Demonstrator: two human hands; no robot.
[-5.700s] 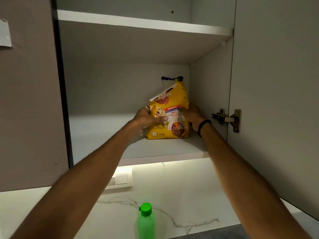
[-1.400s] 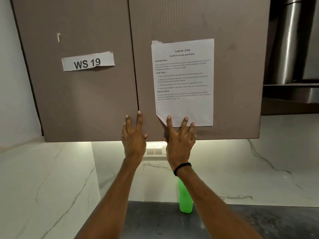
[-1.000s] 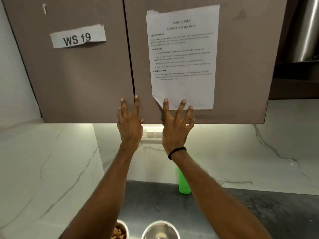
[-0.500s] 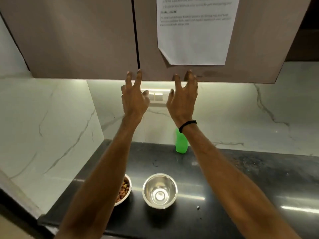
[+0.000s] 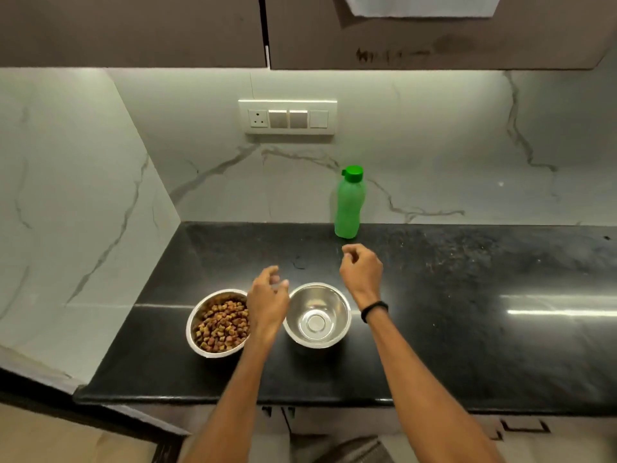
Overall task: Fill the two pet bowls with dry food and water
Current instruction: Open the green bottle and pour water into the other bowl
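**Both hands empty over the bowls, bottle standing capped at the wall**

Head view: Two steel bowls are sitting side by side near the front edge of a black counter [image 5: 467, 329]. The left bowl [image 5: 192, 324] is holding a heap of brown kibble [image 5: 222, 324] that is reaching well up its wall. The right bowl [image 5: 329, 305] is showing only its bare, shiny bottom; no water is visible in it. The two rims are lying just beside each other, and whether they are touching cannot be told, because the left hand [image 5: 267, 302] is covering the gap.

That hand is hovering between the bowls, its back toward the camera, its fingers loosely curled and gripping nothing. The right hand [image 5: 360, 272], wearing a black wristband [image 5: 374, 310], is hanging above the counter beyond the empty bowl, between it and the bottle [image 5: 349, 205]. Its fingers are also drooping in a relaxed curl, and nothing is lying in them.

The green bottle is standing upright at the back of the counter, close against the marble wall [image 5: 434, 145], with its green cap on. It is standing apart from both hands and both bowls.

A white switch plate [image 5: 287, 118] is sitting on the wall above and left of the bottle. Brown cabinet doors [image 5: 133, 28] are hanging shut along the top, with the lower edge of a paper sheet [image 5: 417, 6] showing on the right one.
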